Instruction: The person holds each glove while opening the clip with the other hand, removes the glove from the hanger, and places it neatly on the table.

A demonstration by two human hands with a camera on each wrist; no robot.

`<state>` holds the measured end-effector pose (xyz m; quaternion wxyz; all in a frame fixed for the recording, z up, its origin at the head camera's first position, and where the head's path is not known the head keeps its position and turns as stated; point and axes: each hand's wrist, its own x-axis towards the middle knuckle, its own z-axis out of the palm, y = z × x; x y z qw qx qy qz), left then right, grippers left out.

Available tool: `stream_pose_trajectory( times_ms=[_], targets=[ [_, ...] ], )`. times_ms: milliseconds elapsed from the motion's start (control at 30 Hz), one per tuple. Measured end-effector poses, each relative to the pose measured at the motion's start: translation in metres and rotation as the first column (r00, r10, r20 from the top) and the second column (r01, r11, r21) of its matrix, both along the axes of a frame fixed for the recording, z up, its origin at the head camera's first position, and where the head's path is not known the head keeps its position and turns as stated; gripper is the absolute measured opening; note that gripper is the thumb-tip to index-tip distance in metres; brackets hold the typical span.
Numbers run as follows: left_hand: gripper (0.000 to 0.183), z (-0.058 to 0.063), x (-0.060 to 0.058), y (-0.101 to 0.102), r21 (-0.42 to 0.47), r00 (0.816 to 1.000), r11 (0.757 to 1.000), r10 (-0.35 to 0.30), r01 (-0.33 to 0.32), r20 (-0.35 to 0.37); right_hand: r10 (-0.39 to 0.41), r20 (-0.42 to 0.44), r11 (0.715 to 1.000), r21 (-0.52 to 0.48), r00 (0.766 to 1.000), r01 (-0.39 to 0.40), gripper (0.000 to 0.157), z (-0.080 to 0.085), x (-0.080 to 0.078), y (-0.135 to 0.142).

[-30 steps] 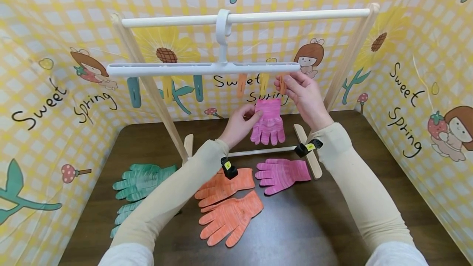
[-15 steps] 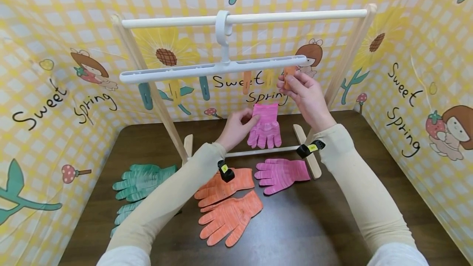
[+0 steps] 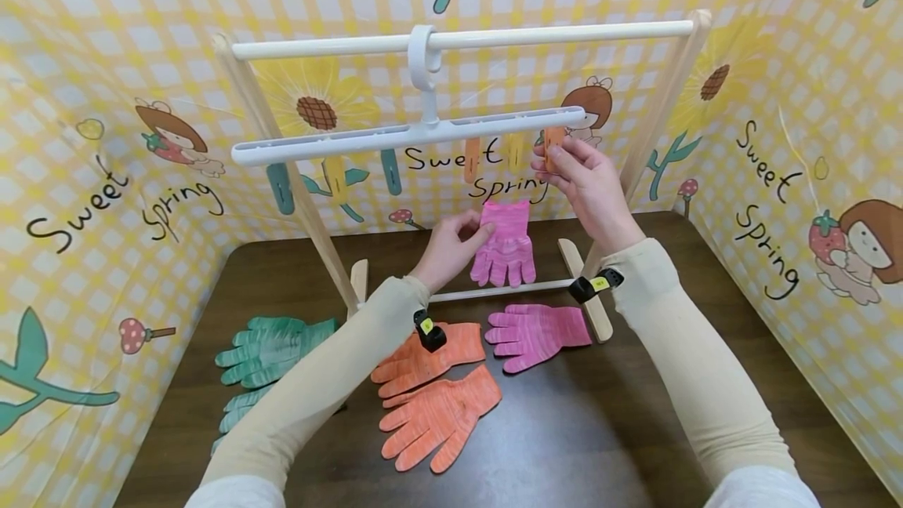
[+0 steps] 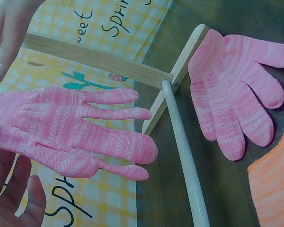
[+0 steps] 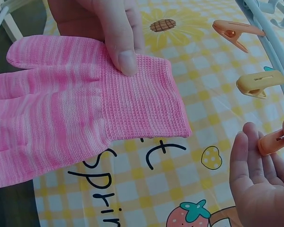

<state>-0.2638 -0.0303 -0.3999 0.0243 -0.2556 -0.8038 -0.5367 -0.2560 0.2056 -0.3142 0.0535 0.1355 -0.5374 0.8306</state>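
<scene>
Between thumb and fingers, my left hand [image 3: 451, 248] pinches a pink glove [image 3: 504, 245] by the side of its cuff; the glove dangles fingers down. In the right wrist view the left thumb presses on the ribbed cuff [image 5: 144, 99]. My right hand [image 3: 591, 188] grips the orange clothespin [image 3: 554, 149] at the right end of the white hanger [image 3: 353, 137]. That clothespin is apart from the glove, above and to its right. A second pink glove [image 3: 539, 337] lies flat on the table below.
Several other clothespins hang from the bar, including an orange one [image 3: 471, 160] and a yellow one [image 3: 516, 151]. The hanger hooks over a wooden rack [image 3: 564, 35]. Two orange gloves [image 3: 440, 418] and green gloves [image 3: 271, 347] lie on the dark table [image 3: 564, 445].
The hanger has swung, its right end rising and its left end dropping, and shifted right. My left hand has moved slightly down and left with the pink glove. My right hand keeps hold of the clothespin.
</scene>
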Motion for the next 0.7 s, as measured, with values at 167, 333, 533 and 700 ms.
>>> stream_pose_trajectory(
  times_ms=[167,333,533,700],
  targets=[
    [0.019,-0.0019,0.0009,0.0,0.005,1.0,1.0,0.003,-0.003,0.007,0.003,0.005,1.0,0.005,1.0,-0.003,0.023,-0.0013,0.0004,0.0017],
    [0.018,-0.0024,0.0033,0.0001,-0.006,1.0,1.0,0.001,-0.001,0.022,0.0,0.017,1.0,0.003,1.0,0.0,0.023,-0.0026,0.0021,0.0018],
    [0.018,-0.0013,0.0066,0.0,-0.02,1.0,1.0,0.001,0.0,0.025,-0.001,0.024,1.0,0.008,1.0,0.0,0.02,-0.0051,0.005,0.0018],
    [0.017,-0.0022,0.0077,-0.0006,-0.02,1.0,1.0,-0.002,0.002,0.015,-0.017,0.019,0.999,0.043,1.0,0.017,0.031,-0.0082,0.0077,0.0039]
  ],
)
